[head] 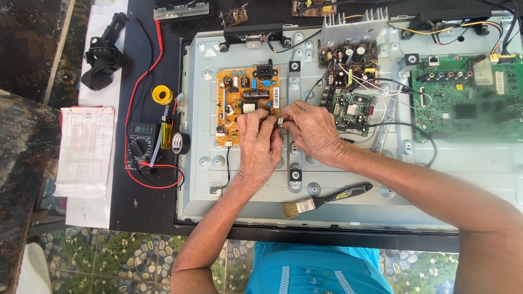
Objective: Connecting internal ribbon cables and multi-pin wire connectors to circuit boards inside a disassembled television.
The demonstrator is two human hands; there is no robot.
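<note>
Beside the orange circuit board (pixel 248 103), both hands' (pixel 260 146) grips pinch a small connector (pixel 279 122).

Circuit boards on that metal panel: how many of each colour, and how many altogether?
Orange board, beside both hands: 1
Green boards, small and large: 2
Brown board with finned heat sink: 1
Total: 4 on the panel. Boards along the top edge are cut off and not counted.

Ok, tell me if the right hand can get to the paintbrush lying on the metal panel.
Probably yes: the paintbrush lies bare just below the right hand, nothing between them, though its fingers are pinching a small part with the left hand.
</note>
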